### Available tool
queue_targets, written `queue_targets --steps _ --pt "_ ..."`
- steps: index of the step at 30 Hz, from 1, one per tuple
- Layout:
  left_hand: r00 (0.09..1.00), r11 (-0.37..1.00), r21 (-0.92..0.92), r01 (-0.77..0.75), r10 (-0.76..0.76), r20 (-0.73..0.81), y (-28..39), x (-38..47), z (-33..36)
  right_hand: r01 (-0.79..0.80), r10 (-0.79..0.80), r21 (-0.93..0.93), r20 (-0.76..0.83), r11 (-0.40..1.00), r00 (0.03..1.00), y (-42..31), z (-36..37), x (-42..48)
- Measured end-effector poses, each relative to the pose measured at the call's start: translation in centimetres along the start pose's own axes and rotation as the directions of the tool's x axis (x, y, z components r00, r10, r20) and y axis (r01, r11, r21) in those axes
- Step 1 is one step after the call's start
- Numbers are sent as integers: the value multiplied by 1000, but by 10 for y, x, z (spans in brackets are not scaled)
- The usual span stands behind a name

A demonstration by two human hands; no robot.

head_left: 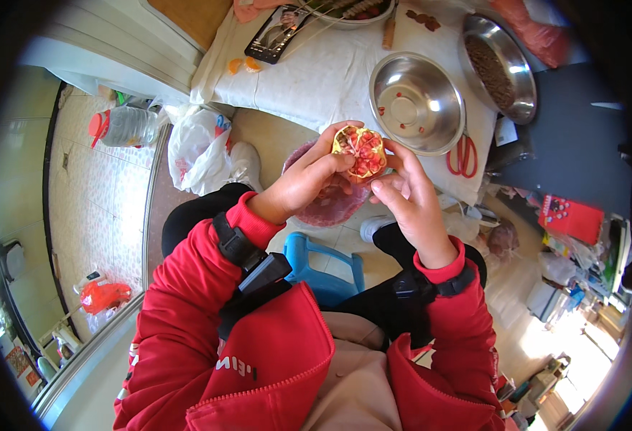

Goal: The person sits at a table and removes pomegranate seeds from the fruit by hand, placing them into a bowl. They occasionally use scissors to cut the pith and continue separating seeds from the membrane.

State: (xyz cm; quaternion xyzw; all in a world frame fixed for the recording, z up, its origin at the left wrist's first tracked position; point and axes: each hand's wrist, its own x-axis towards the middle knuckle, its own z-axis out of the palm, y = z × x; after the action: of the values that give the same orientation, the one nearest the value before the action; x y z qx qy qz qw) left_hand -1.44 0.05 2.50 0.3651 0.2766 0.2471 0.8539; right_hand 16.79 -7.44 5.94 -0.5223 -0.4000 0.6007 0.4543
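An opened pomegranate [369, 153], its red seeds and pale membrane facing up, is held between my two hands. My left hand [308, 175] grips its left side, with the thumb pressed on the seeds. Fingers of my right hand [408, 196] support it from the right and below. Under my hands stands a pinkish plastic-lined bin [329, 211]; my hands hide part of its inside. Just beyond, on the table, a stainless steel bowl [422, 102] has a few red seeds in it.
Red-handled scissors [462, 157] lie beside the bowl on the cloth-covered table [316, 91]. Farther off are a second metal bowl [494, 70] with brown contents, a phone [277, 33] and orange segments [243, 65]. A white plastic bag [195, 153] and blue stool [321, 264] are near my legs.
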Motion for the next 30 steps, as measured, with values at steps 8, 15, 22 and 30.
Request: queue_targets --steps 8,15,22,30 --pt "997 974 215 -74 81 -22 -1 4 3 -69 58 219 54 973 997 10 -7 16" --pt "1000 968 250 0 8 -28 2 6 2 -100 79 264 89 959 993 12 -12 19" --pt "999 961 272 -41 31 40 -3 9 -1 -2 -17 242 78 970 997 23 -15 19" --pt "999 965 264 -12 0 46 -1 7 -3 -16 -4 259 77 966 997 23 -15 20"
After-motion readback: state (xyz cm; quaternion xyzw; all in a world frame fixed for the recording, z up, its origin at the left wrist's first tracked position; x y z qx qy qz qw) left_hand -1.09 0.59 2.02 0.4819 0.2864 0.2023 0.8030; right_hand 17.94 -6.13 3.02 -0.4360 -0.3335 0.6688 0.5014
